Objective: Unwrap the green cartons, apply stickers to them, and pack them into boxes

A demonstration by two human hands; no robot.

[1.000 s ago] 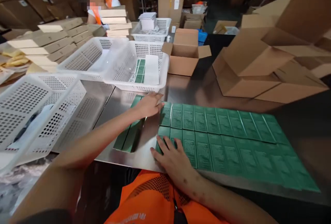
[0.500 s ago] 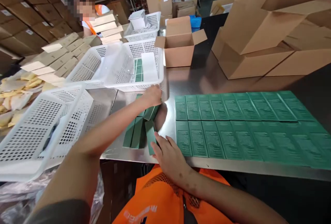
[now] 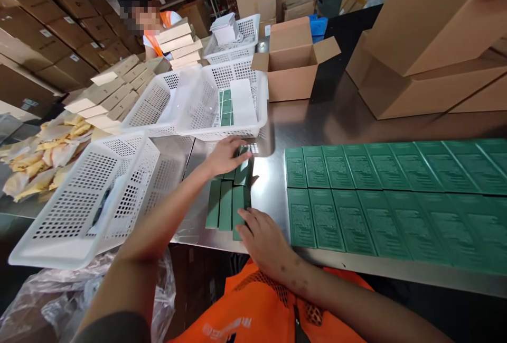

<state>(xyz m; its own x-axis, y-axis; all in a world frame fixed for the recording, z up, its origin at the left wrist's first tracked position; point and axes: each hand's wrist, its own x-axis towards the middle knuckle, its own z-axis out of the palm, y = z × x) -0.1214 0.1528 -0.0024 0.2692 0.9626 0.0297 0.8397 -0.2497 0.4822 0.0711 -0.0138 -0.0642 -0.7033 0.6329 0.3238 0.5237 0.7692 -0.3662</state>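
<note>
Several slim dark green boxes [image 3: 225,203] lie side by side in two short rows on the metal table. My left hand [image 3: 226,157] rests over the far row, thumb stretched out to the right across the end of a green box [image 3: 242,174], other fingers partly hidden behind it. My right hand [image 3: 264,237] is at the near right corner of this group, fingers apart, fingertips touching the nearest right box [image 3: 238,206]. To the right, a larger block of green boxes [image 3: 352,195] with embossed faces lies in two neat rows.
White perforated baskets [image 3: 79,200] stand at the left; another basket [image 3: 222,131] holds green boxes and white paper. An open brown carton [image 3: 293,81] stands beyond, larger cartons [image 3: 431,89] at right. A person [image 3: 166,18] in an orange vest is behind stacked tan boxes [image 3: 114,92].
The tilted box under my left hand now lies flatter in the far row. The near boxes sit closer together. My left hand has loosened, its thumb extended. The camera view has shifted left.
</note>
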